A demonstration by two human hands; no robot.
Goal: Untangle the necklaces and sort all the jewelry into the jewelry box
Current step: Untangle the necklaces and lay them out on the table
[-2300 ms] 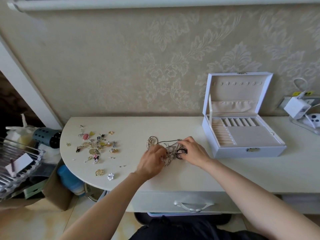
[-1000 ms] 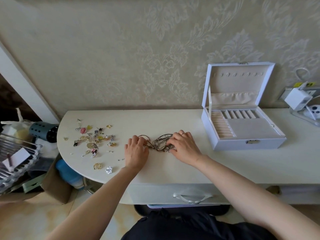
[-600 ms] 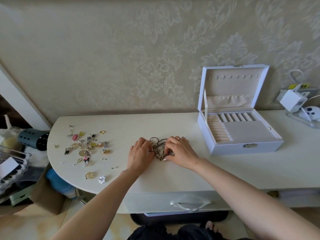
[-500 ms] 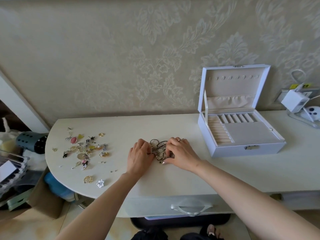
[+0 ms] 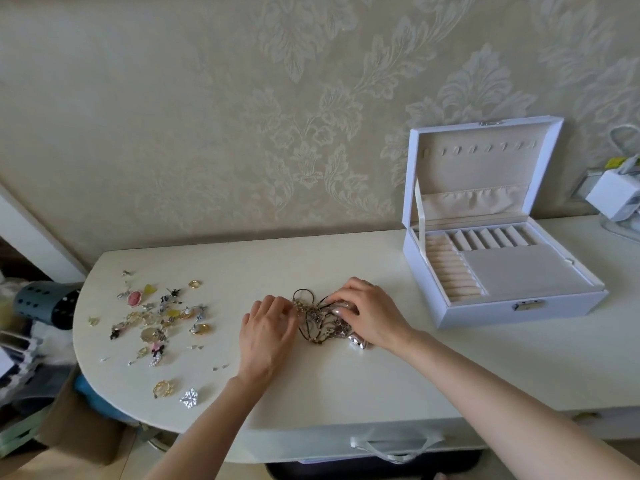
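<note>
At six o'clock, nearest, under the table [image 5: 485, 375] edge: a white drawer handle [image 5: 391, 448]. Further in, at centre, flat on the tabletop: the tangled necklaces [image 5: 320, 322], gripped from both sides. At the knot's nine o'clock, left hand [image 5: 266, 327], fingers curled into its edge. At its three o'clock, right hand [image 5: 372, 315], fingers curled over the chains. At nine o'clock, well apart, scattered loose jewelry [image 5: 156, 317]. At two o'clock, farthest, near the wall: jewelry box [image 5: 502, 282], lid upright, compartments bare.
</note>
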